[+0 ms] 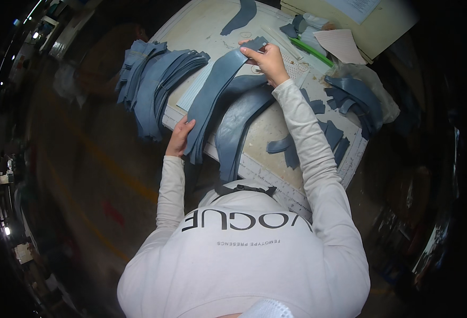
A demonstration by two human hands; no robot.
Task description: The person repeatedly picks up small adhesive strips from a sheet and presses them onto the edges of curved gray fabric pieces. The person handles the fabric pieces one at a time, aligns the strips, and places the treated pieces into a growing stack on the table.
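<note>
A stack of long, curved blue-grey cut pieces (212, 91), leather-like in sheen, is held between my two hands. My left hand (180, 135) grips its lower end at the table's near edge, thumb on top. Farther up, my right hand (268, 62) pinches the far end, with the fingertips partly hidden by the pieces. Below and to the right, a second curved stack (232, 137) hangs over the near edge of the table. Bundles of similar pieces (156, 90) lie to the left of my hands, drooping over the left edge.
The white worktable (268, 164) has ruler-like strips along its edges. More blue pieces (355, 103) lie at the right beside clear plastic, with smaller scraps (286, 148) nearer. At the back right are a green strip (311, 51), a pink paper (341, 45) and a cream box (376, 26).
</note>
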